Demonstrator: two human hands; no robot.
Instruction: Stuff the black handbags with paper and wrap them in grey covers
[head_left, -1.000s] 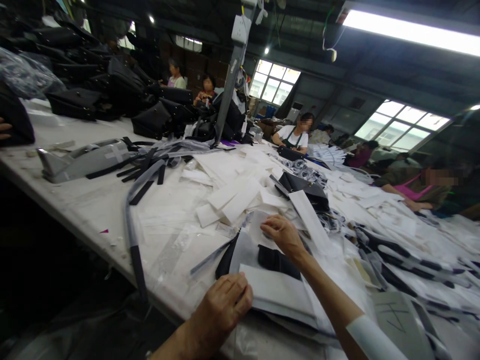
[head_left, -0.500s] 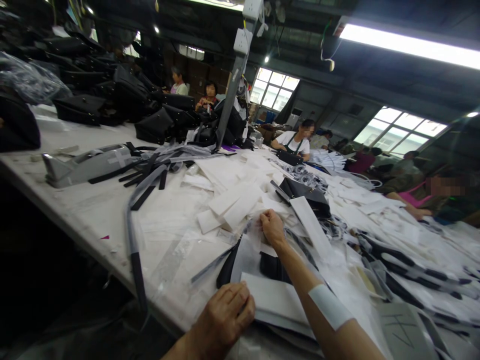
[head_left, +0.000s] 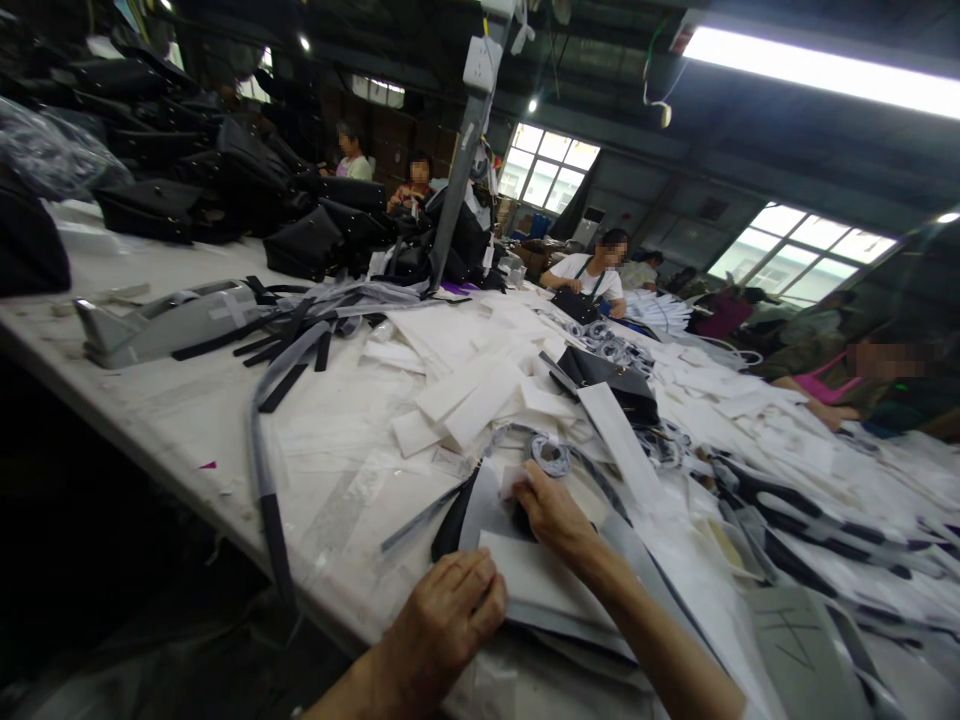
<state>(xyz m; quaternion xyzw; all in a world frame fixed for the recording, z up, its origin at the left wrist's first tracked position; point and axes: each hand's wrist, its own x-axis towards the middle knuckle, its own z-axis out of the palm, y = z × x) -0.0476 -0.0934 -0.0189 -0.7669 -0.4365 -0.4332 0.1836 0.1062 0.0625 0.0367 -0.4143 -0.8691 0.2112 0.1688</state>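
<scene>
Now right hand (head_left: 556,520) has dropped back from paper pile, fingers curled at white scrap (head_left: 514,481), grip unclear; left hand (head_left: 450,612) flat, open on white card (head_left: 551,585); tape coil (head_left: 550,456) just beyond

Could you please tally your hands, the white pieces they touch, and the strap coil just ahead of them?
Hands: 2 (left hand, right hand)
White pieces: 2 (white panel, small white piece)
Strap coils: 1 (coil of grey strap)
Total: 5

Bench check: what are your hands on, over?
Left hand flat on white card. Right hand at white paper scrap, beside black material. Coiled grey strap just beyond.
</scene>
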